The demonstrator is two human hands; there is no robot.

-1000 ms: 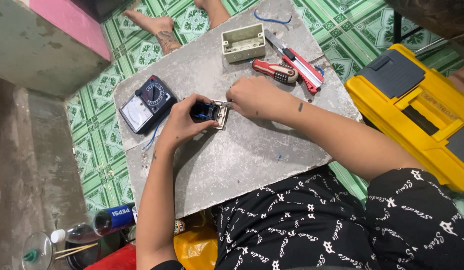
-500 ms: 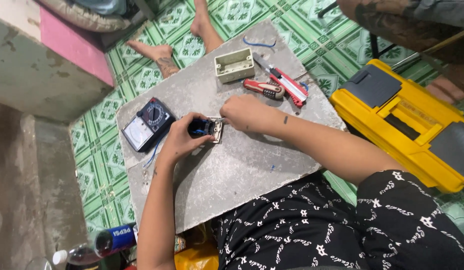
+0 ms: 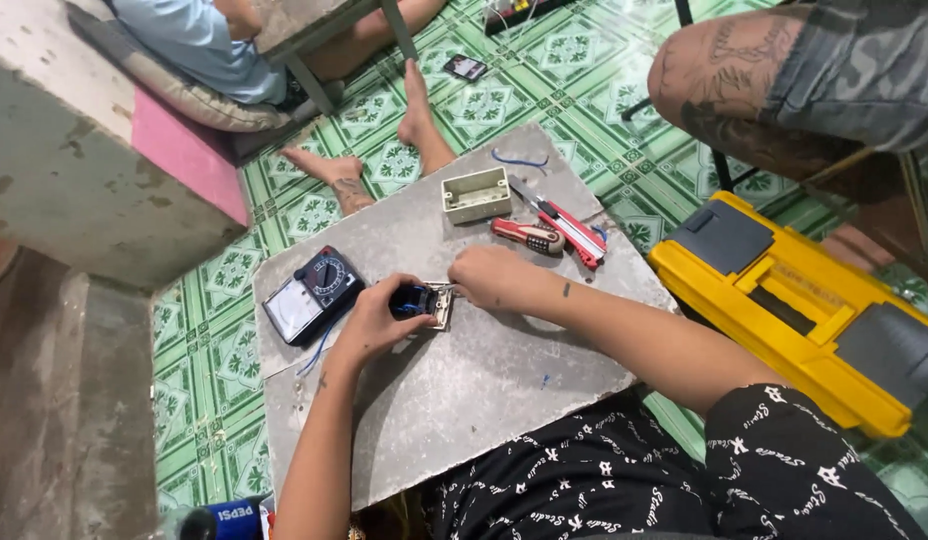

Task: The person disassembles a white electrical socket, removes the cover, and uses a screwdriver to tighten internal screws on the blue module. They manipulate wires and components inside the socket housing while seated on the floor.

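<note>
View shifted, hands unmoved on grey slab [image 3: 464, 400]. Left hand [image 3: 369, 320] grips small blue-and-metal switch module [image 3: 424, 302]; right hand [image 3: 489, 275] clenched at its 3 o'clock, touching.

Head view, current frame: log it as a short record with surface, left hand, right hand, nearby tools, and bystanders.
surface: grey slab over green patterned floor
left hand: left hand grips a small switch module on the slab
right hand: right hand touches the module's far edge; any tool is hidden
nearby tools: multimeter, red-handled tools, beige wall box, yellow toolbox
bystanders: bare feet at far edge; tattooed leg upper right
</note>
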